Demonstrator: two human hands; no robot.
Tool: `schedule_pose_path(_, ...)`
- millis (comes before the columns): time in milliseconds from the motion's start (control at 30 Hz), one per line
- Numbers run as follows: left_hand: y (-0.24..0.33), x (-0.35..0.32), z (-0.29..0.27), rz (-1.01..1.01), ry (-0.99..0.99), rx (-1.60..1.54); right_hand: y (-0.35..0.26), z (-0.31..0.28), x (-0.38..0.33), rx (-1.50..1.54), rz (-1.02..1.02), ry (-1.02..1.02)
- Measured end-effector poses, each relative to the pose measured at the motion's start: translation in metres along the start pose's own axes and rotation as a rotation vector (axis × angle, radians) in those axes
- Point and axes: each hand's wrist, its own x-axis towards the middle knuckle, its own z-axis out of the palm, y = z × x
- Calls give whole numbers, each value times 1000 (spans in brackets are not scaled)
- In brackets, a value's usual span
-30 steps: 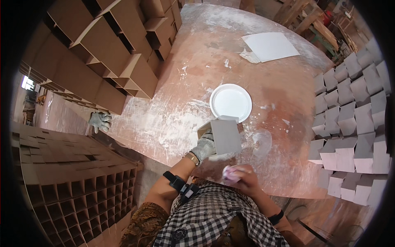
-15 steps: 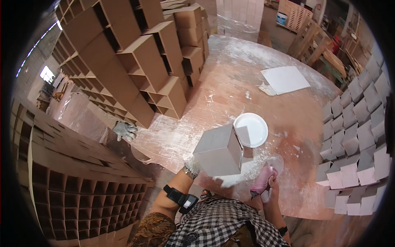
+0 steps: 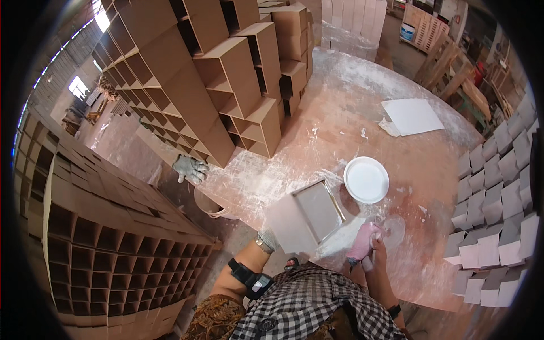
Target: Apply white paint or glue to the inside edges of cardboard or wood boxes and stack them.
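A grey cardboard-like box [image 3: 289, 218] is tilted above the table's near edge, its recessed, rimmed face turned up and right. My left hand [image 3: 267, 239] holds the box at its lower left side; most of its fingers are hidden behind it. My right hand [image 3: 375, 252] is closed around a pink, soft, bag-like bundle [image 3: 364, 241] with a dark end pointing toward me. Beside that hand a round translucent patch or disc [image 3: 393, 231] lies on the table. Just beyond the box sits a round white plate or lid [image 3: 366, 179].
Brown compartment boxes [image 3: 249, 85] are stacked high at the far left, with another stack [image 3: 102, 238] at near left. Grey-white boxes [image 3: 493, 209] line the right. A white sheet [image 3: 416, 116], a grey glove [image 3: 190, 168] and a pail [image 3: 209, 204] are also there.
My left hand has turned the box so its recessed face now shows. My right hand keeps the pink bundle near the same spot. The whole view has shifted slightly.
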Motion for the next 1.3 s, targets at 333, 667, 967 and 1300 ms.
schedule_pose_path(333,-21,24,-20,72,-199,-283,14,-14,-7,-19,38,39)
schedule_pose_path(667,56,71,-14,-154,-165,70,23,-7,-19,2,50,38)
schedule_pose_path(967,89,36,-15,401,-241,365,21,0,-6,-145,-116,216)
schedule_pose_path(1300,75,25,-7,514,-65,459,-23,84,26,-1256,-696,-36)
